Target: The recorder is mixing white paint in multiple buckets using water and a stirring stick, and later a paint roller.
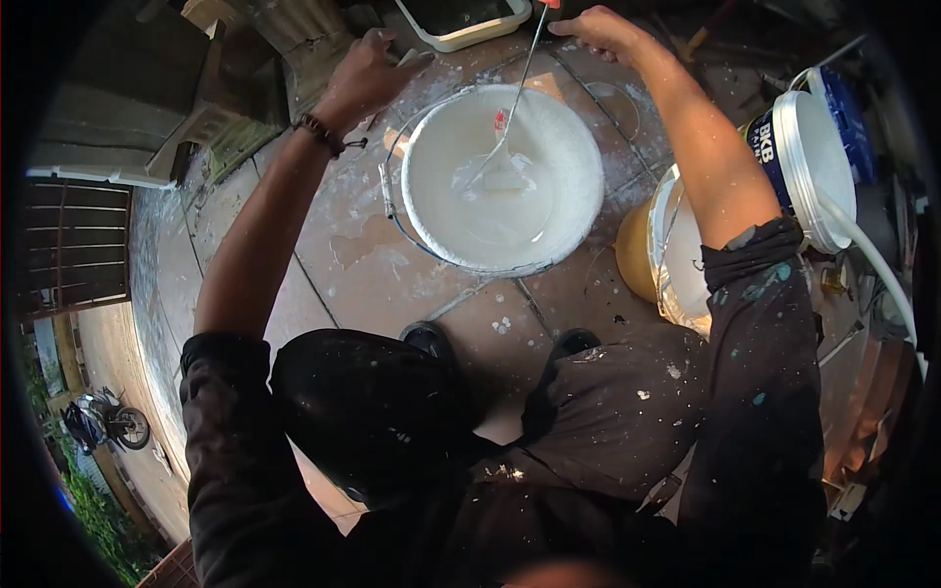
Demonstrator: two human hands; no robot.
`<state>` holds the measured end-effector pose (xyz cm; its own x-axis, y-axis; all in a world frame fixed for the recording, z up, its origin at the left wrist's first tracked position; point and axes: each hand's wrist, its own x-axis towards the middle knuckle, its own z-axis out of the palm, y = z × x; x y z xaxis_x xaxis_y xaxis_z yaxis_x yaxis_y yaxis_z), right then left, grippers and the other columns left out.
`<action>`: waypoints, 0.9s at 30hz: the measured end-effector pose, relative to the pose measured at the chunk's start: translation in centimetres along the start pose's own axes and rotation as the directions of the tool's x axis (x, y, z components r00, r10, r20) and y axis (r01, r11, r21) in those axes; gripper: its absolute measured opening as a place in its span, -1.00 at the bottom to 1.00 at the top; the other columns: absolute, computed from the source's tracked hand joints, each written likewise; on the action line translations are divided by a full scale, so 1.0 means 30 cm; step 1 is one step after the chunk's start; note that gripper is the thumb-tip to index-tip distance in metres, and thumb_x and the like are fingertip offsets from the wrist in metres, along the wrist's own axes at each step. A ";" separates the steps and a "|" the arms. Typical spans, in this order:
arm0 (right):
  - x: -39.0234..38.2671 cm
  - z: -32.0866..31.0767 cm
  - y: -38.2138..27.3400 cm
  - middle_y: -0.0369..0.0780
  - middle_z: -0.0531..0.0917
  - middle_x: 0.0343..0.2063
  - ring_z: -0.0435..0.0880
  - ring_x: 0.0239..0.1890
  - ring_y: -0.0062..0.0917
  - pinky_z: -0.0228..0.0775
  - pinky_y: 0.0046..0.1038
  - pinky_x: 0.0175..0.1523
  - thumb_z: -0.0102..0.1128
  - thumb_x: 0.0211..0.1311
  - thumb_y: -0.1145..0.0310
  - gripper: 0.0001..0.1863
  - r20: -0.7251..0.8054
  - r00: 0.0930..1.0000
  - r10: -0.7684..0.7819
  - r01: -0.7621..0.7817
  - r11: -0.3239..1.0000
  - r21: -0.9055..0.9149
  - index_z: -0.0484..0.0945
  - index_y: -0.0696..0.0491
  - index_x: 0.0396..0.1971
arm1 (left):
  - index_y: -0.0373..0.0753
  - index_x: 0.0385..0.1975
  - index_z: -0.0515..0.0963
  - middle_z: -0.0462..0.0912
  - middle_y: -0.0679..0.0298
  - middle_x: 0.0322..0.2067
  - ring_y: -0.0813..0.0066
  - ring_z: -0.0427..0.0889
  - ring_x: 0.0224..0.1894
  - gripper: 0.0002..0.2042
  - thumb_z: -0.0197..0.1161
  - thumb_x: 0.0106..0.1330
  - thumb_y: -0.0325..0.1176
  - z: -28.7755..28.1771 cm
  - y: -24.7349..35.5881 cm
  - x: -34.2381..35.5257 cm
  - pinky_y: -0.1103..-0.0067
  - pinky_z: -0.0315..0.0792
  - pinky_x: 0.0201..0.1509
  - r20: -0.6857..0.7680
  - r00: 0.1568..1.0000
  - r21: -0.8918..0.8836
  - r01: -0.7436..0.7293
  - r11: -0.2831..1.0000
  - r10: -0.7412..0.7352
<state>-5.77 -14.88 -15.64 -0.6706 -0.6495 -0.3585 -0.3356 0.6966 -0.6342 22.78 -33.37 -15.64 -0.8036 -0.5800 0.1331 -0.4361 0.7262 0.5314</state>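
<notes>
A white bucket point(578, 201) stands on the tiles in front of me, holding milky white paint point(510, 220). A paint roller point(503, 178) sits in it; its thin metal rod rises past the far rim to a red handle point(549, 4). My left hand point(374, 73) is raised beyond the bucket's far left rim, fingers apart and empty. My right hand point(598, 37) is just right of the roller's upper rod, index finger stretched toward it and other fingers loosely bent, with no visible grip on it.
A yellow bucket point(639, 250), a blue and white bucket point(823, 196) and a pale hose point(877, 260) crowd the right. A tray point(470, 37) lies at the back. Grey concrete pieces or furniture point(216, 108), a metal fence point(78, 235) and a parked motorbike point(103, 421) are left.
</notes>
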 end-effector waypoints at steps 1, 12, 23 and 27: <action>0.001 0.064 -0.033 -0.40 0.34 -0.70 0.22 -0.67 -0.65 0.01 -0.49 -0.53 0.33 0.15 0.18 -0.71 0.024 1.000 0.008 -0.012 0.979 0.203 0.45 -0.02 -0.61 | -0.41 0.24 0.36 0.53 -0.04 0.15 0.16 0.55 0.17 -0.18 0.26 0.24 0.24 0.007 0.013 0.097 0.43 0.38 0.25 0.064 0.997 -0.057 0.056 0.997 -0.053; -0.212 0.119 -0.235 -0.13 0.68 -0.10 0.68 -0.19 -0.31 0.51 -0.31 -0.26 0.18 0.19 0.09 -0.59 0.157 0.886 -0.437 0.367 0.866 0.341 0.52 -0.13 0.03 | -0.38 -0.29 0.61 0.63 0.26 -0.48 0.48 0.56 -0.52 -0.41 0.38 0.17 0.18 -0.170 0.414 0.152 0.54 0.49 -0.42 0.097 0.995 -0.703 0.054 0.709 0.020; -0.188 0.600 0.093 -0.08 0.69 -0.34 0.69 -0.14 -0.19 0.52 -0.18 -0.08 0.18 0.01 0.51 -0.82 0.374 0.580 -0.723 0.685 0.185 -0.705 0.70 0.09 -0.37 | -0.32 -0.36 0.63 0.70 0.21 -0.42 0.40 0.70 -0.39 -0.72 0.33 0.25 -0.17 -0.282 0.317 0.234 0.54 0.54 -0.32 0.256 0.966 -0.563 0.127 0.817 0.026; -0.126 0.649 0.189 -0.16 0.70 -0.38 0.72 -0.26 -0.34 0.52 -0.29 -0.27 0.22 0.04 0.42 -0.86 0.444 0.609 -0.657 0.492 -0.126 -0.861 0.74 0.04 -0.43 | -0.33 -0.41 0.63 0.66 0.23 -0.49 0.44 0.63 -0.46 -0.70 0.35 0.25 -0.16 -0.225 0.339 0.230 0.54 0.49 -0.36 0.132 0.981 -0.613 -0.032 0.790 0.143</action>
<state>7.75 -14.41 -31.23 0.1060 -0.9887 -0.1055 -0.8577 -0.1446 0.4934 15.55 -32.48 -3.66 -0.9041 -0.4164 0.0958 -0.0703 0.3662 0.9279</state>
